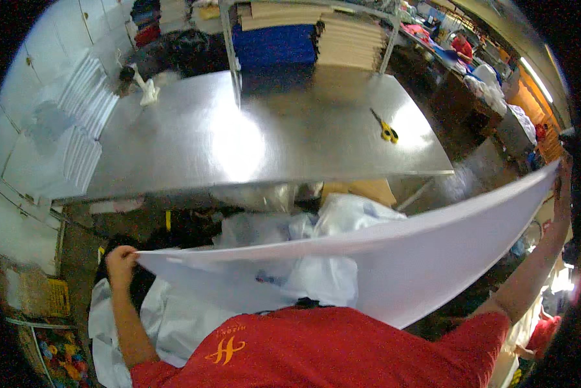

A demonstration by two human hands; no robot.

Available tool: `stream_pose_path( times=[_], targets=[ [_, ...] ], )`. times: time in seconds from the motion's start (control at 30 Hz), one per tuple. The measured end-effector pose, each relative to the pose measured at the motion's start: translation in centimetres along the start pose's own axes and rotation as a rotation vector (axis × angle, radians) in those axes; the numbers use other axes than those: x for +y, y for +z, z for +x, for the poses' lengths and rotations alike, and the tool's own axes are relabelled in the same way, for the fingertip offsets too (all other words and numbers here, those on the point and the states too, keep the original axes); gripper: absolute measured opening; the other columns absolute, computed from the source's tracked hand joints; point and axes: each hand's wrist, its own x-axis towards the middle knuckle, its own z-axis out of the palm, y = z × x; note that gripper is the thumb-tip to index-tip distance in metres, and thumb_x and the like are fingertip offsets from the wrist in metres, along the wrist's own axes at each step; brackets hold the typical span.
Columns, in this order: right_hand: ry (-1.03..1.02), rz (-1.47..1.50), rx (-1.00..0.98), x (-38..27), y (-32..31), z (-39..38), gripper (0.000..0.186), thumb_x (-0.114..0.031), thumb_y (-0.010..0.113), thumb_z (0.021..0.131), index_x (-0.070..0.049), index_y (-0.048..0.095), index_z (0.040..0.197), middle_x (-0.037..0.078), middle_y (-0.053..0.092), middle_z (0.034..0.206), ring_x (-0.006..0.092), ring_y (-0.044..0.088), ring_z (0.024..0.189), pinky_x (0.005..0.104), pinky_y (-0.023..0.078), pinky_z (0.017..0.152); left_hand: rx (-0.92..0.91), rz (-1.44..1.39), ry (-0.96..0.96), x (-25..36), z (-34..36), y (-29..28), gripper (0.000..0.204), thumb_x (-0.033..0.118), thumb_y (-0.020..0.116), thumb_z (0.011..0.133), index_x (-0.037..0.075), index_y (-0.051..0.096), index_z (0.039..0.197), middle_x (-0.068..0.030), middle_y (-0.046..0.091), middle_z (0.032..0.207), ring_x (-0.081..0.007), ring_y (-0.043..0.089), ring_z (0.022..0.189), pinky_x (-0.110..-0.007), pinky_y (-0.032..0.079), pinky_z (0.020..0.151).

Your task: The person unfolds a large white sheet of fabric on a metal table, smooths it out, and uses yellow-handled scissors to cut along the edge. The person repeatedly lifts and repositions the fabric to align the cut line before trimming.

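Note:
A white cloth (pixel 432 242) is stretched wide between my two hands, sagging in front of my body. My left hand (pixel 121 265) pinches its left corner at the lower left. Out at the far right, my right arm is extended and my right hand (pixel 564 173) grips the opposite, higher corner; its fingers are partly blurred in the dim rim. More white fabric (pixel 180 317) lies bunched below and behind the stretched cloth. On the steel table (pixel 167 145) beyond, a pair of scissors (pixel 387 131) with yellow handles lies apart from both hands.
Folded white cloths (pixel 83 158) are stacked at the table's left end. A metal rack (pixel 229 45) at the back holds blue (pixel 274 46) and beige stacks (pixel 348 42). A co-worker in red (pixel 462 46) is at the far right. A yellow crate (pixel 59 297) stands lower left.

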Motion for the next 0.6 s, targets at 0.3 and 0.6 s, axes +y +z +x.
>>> stream_pose_path(
  times=[0.3, 0.6],
  targets=[
    [0.059, 0.026, -1.418, 3.4, 31.6, -8.7, 0.020, -0.023, 0.052, 0.085, -0.004, 0.054, 0.090, 0.012, 0.058, 0.087, 0.0209, 0.054, 0.071, 0.0345, 0.046, 0.065, -0.173, 0.213, 0.849, 37.5, 18.6, 0.4, 0.022, 0.020, 0.040, 0.089, 0.002, 0.049, 0.097, -0.0148, 0.053, 0.083, -0.0294, 0.055, 0.080, -0.036, 0.043, 0.076],
    [-0.218, 0.238, 0.126, 5.3, 29.8, 13.8, 0.024, -0.024, 0.049, 0.086, -0.003, 0.053, 0.097, 0.010, 0.055, 0.094, 0.0241, 0.051, 0.088, 0.0399, 0.042, 0.080, 0.927, -0.361, 0.923, 45.2, 49.9, -24.1, 0.042, 0.028, 0.041, 0.091, -0.001, 0.040, 0.122, -0.0122, 0.049, 0.117, -0.0260, 0.052, 0.103, -0.033, 0.041, 0.088]
  ],
)
